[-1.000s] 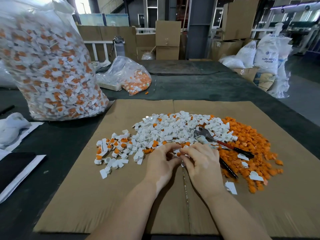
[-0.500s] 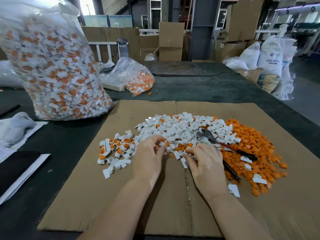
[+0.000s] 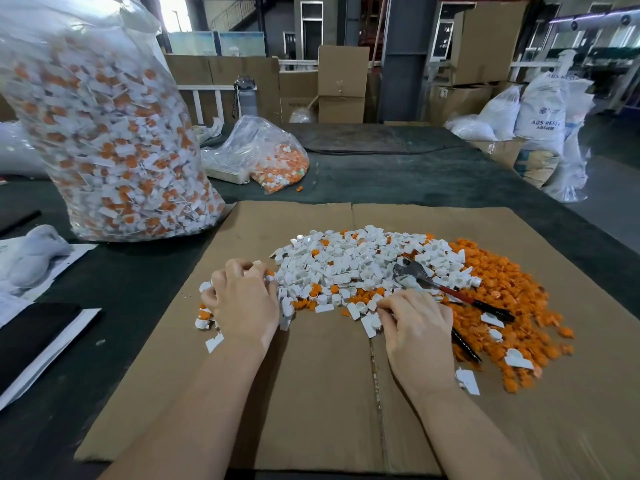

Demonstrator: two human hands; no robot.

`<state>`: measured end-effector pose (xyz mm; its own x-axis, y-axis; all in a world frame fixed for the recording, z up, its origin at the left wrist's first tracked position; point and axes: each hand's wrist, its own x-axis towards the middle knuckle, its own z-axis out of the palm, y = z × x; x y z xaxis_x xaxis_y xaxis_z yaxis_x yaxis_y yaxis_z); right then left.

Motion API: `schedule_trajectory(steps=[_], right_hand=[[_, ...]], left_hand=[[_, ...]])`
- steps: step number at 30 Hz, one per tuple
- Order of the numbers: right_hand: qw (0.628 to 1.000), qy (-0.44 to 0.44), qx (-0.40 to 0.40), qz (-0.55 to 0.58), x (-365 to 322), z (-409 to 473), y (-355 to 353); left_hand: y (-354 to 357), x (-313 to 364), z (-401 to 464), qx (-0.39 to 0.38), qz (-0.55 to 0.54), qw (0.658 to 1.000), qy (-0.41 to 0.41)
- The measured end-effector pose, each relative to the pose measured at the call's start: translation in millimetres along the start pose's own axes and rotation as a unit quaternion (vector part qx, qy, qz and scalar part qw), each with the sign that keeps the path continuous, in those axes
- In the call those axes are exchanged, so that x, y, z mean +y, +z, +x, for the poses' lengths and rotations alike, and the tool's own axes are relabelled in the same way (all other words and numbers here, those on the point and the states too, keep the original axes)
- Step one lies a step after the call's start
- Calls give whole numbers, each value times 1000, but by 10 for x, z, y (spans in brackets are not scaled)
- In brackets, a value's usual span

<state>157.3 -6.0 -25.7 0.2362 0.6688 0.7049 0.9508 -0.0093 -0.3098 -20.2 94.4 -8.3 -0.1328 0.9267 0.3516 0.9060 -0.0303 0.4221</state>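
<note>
On a flat cardboard sheet point(image 3: 311, 403) lies a heap of white plastic pieces point(image 3: 360, 261) with a heap of orange caps point(image 3: 516, 306) to its right. A small group of white pieces fitted with orange caps point(image 3: 204, 315) lies at the left. My left hand point(image 3: 242, 301) hovers over that group, fingers curled down, a white piece showing at the fingertips. My right hand point(image 3: 417, 327) rests at the near edge of the white heap, thumb and forefinger pinching a white piece.
Pliers point(image 3: 419, 277) with red-black handles lie across the heaps just beyond my right hand. A big clear bag of assembled pieces point(image 3: 110, 140) stands at the back left, a smaller bag point(image 3: 266, 154) behind it. A white cloth point(image 3: 31, 251) and a black pad point(image 3: 31, 336) lie at the left.
My hands were together at the middle of the heap. The left hand has moved left to the small group of capped pieces. The right hand stays at the heap's near edge.
</note>
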Motion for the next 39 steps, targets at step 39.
schedule_trajectory(steps=[39], right_hand=[[992, 85, 2, -93, 24, 32, 81]], left_hand=[[204, 447, -489, -198, -316, 916, 149]])
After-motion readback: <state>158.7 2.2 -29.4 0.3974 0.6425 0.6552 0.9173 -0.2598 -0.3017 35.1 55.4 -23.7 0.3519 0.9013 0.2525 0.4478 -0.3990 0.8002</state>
